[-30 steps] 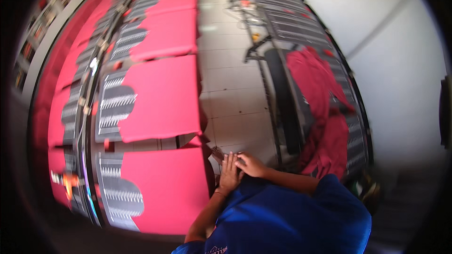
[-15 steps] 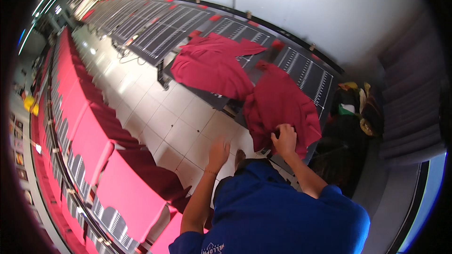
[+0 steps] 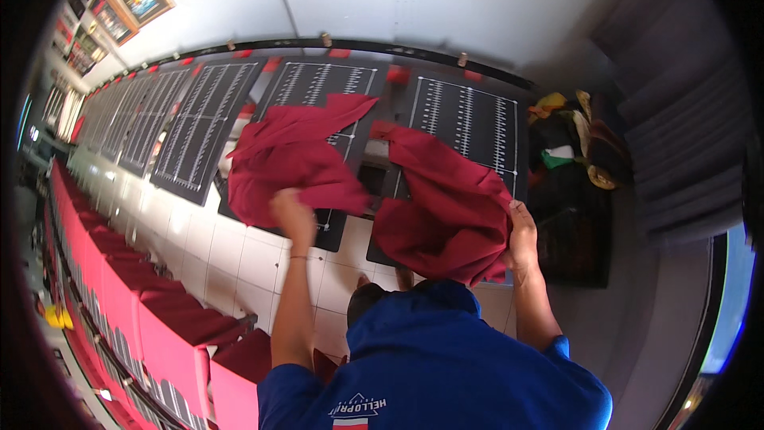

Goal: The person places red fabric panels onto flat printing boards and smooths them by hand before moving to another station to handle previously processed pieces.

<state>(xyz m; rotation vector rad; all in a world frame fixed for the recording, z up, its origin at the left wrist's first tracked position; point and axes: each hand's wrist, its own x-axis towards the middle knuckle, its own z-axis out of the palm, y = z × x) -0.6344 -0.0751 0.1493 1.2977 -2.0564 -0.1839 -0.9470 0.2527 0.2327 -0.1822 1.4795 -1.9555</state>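
Two crumpled dark red fabric pieces lie across black boards. My left hand [image 3: 293,219] is at the near edge of the left fabric piece [image 3: 290,147], with fingers curled into it and partly hidden. That piece's right end is smeared by motion. My right hand [image 3: 521,235] pinches the right edge of the right fabric piece [image 3: 446,207], thumb and fingers together at its border. This piece is bunched in folds and hangs over the near end of its board [image 3: 469,115]. A narrow gap separates the two pieces.
More black boards with white ruled marks [image 3: 211,115] run away to the left along a dark rail [image 3: 430,52]. Behind me at left stands another row draped with red fabric [image 3: 167,318]. A dark bin [image 3: 569,231] heaped with cloths stands at right, beside a grey curtain [image 3: 676,103].
My left hand has moved from the air above the floor onto the left fabric piece. My right hand has shifted to the right piece's outer edge. The view has turned right.
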